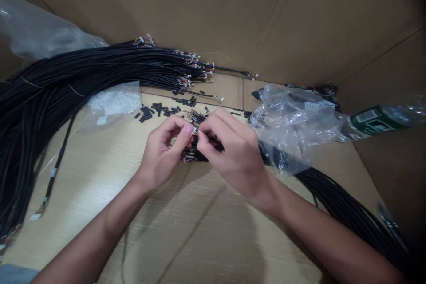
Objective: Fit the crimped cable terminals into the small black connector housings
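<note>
My left hand (164,146) pinches a small white connector (195,130) between thumb and forefinger. Close against it, my right hand (233,146) has its thumb and fingertips pressed together on a thin wire at the connector; the wire itself is mostly hidden by the fingers. Under and behind both hands lies a bundle of black cables (328,191), running off to the lower right. Its bare wire ends (196,116) fan out just beyond my fingertips. Short black tubes (159,108) are scattered on the board behind my left hand.
A thick bundle of finished-looking black cables (100,66) with white connectors fills the left and back. A clear bag of white connectors (115,103) lies beside it. To the right are a crumpled plastic bag (293,120) and a green-labelled bottle (379,122). Cardboard walls (213,4) enclose the board.
</note>
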Available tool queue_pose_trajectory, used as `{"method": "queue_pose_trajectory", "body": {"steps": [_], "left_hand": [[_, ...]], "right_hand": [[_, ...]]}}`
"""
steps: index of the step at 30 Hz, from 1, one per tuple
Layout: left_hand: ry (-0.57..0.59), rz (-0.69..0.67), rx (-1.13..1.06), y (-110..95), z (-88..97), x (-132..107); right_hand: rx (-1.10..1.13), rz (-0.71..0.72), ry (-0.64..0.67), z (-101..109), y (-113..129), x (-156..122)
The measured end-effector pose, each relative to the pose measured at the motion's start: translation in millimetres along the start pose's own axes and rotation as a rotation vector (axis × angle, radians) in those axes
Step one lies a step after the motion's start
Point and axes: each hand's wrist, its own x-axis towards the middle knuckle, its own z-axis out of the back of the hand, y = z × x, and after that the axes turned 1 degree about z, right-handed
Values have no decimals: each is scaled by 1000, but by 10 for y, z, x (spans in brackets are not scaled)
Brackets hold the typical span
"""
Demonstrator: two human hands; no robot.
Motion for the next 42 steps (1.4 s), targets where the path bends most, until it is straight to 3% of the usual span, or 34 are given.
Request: {"method": "queue_pose_trajectory", "body": {"steps": [4, 7, 12, 17, 24, 28, 35, 42], "left_hand": [[16, 19, -24, -1, 11, -7], [34, 25, -39, -3, 33, 7], [98, 22, -81, -10, 64, 58], [49, 30, -76, -30, 54, 60], [21, 64, -96, -26, 30, 41], [27, 65, -102, -32, 34, 34], [54, 69, -103, -54, 43, 34], [80, 82, -140, -39, 47, 37]], "right_hand": [[-203, 61, 30, 2, 52, -33], [-215, 62, 76, 16, 56, -40], [13, 16, 165, 52, -30, 2], [272, 3, 113, 67, -132, 52], [349, -74, 115, 98, -144, 83], [289, -13, 92, 82, -130, 71], [-104, 92, 105, 24, -57, 10], [-122, 122, 73, -8, -73, -24]]}}
